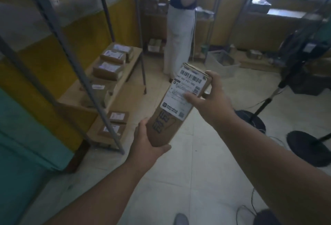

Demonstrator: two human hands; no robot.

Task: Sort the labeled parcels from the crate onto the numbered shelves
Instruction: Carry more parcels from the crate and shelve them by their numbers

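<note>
A long brown cardboard parcel (pixel 176 106) is held in mid-air at the centre of the view, above a pale tiled floor (pixel 188 180). It tilts away from the wearer toward one o'clock, white shipping label (pixel 184 92) facing up.

The left hand (pixel 146 144), coming in from seven o'clock, cups the parcel's near end, its grip clamped there with thumb and fingers wrapped around it. The right hand (pixel 209 97), coming in from four o'clock, clamps the far end, thumb lying across the label and fingers curled round the right edge.

The risk, as a judgement: the thumb covers part of the label, so the shelf code could be misread and the parcel mis-shelved. Releasing one hand could let the long box tip and drop.

At ten o'clock stands a shelf (pixel 125 68) bearing several labelled boxes. At twelve o'clock, farther off, stands another person (pixel 179 27).
</note>
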